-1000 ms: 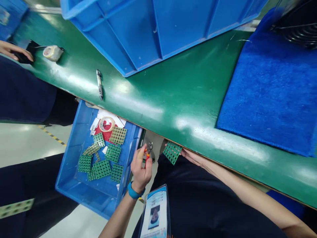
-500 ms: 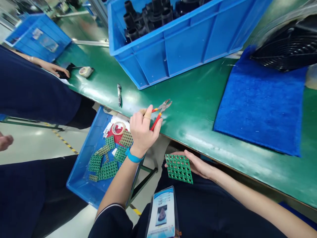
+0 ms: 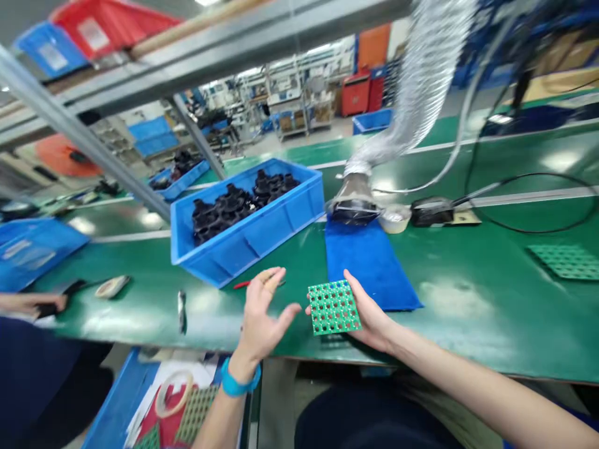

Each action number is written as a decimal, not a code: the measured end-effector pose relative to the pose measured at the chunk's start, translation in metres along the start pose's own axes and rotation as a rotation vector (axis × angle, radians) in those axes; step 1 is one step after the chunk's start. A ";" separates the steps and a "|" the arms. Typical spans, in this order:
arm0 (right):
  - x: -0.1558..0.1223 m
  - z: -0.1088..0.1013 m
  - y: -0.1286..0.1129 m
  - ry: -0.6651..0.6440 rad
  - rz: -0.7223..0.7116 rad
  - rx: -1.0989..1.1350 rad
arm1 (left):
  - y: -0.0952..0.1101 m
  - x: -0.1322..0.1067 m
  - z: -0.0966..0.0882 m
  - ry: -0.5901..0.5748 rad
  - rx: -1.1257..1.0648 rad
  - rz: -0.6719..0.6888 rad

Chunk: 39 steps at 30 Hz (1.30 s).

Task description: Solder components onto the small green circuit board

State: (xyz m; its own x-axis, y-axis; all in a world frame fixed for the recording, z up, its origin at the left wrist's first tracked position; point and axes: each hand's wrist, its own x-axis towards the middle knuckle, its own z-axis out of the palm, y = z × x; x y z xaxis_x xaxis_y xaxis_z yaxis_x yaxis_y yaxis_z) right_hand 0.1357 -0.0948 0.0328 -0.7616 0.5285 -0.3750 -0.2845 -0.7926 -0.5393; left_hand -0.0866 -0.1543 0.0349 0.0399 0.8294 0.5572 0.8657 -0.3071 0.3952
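My right hand point(image 3: 372, 318) grips a green circuit board panel point(image 3: 333, 308), a square sheet with rows of round holes, above the front of the bench. Left of it, my left hand point(image 3: 262, 315) is open, thumb and fingers apart, with a blue band on the wrist. Just beyond the left fingers lie the pliers point(image 3: 242, 285) on the green bench; only part of a red handle shows, the rest being behind the hand. In the blue bin below left are more board panels point(image 3: 199, 408) and a roll of tape point(image 3: 173, 394).
A blue crate point(image 3: 253, 249) of black parts stands on the bench point(image 3: 468, 299). A blue cloth point(image 3: 369, 262) lies under a duct mouth point(image 3: 355, 196). A pen-like tool point(image 3: 181, 310) rests at left. Another board panel point(image 3: 568, 260) is at far right. A co-worker's hand point(image 3: 51, 302) is at far left.
My left hand has let go of the pliers, which now lie on the bench. My right hand has raised the circuit board panel from my lap to above the bench. The view has tilted up.
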 end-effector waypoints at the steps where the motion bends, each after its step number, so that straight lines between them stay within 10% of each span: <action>1: 0.000 -0.001 -0.012 0.015 -0.043 0.004 | 0.011 0.008 0.003 -0.091 -0.086 0.064; 5: -0.001 -0.005 -0.050 0.053 -0.206 -0.015 | 0.041 0.044 0.029 -0.262 -0.233 0.167; 15: -0.011 -0.047 -0.102 0.211 -0.516 -0.275 | 0.051 0.117 0.087 -0.139 -0.472 0.161; 26: -0.001 -0.090 -0.087 0.369 -0.791 -0.672 | 0.061 0.106 0.120 -0.179 -1.902 -0.839; 39: -0.005 -0.089 -0.060 0.375 -0.737 -1.156 | 0.042 0.111 0.103 -0.002 -2.065 -0.919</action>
State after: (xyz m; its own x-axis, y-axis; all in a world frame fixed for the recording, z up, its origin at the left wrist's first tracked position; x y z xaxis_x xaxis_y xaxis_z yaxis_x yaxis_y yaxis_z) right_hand 0.2085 -0.0233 -0.0001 -0.4014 0.8976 0.1820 0.2258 0.2895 -0.9302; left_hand 0.0055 -0.0274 0.0382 0.0622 0.9849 -0.1614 -0.8896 0.1280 0.4385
